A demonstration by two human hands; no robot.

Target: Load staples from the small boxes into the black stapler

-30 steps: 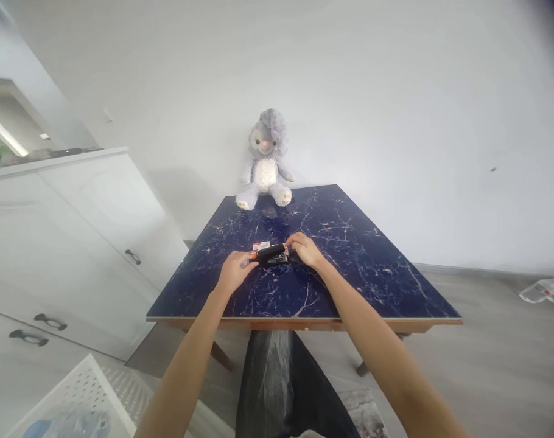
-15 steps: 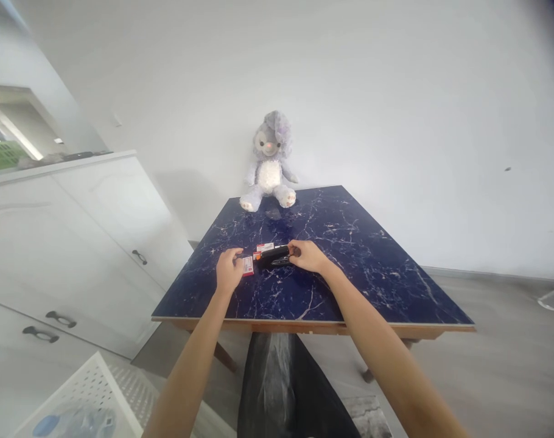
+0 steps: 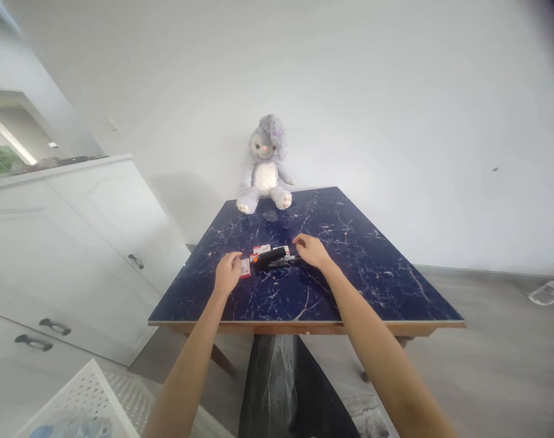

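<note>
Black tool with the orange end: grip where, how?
Probably pinch across the middle of its long black body, from above and the near side: it lies left to right, and red-and-white boxes crowd its far side and left end.

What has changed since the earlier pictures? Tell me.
The left hand let go of the black piece and moved left; the right hand came off it, shifting slightly right. The plush toy stayed seated on the blue table.
</note>
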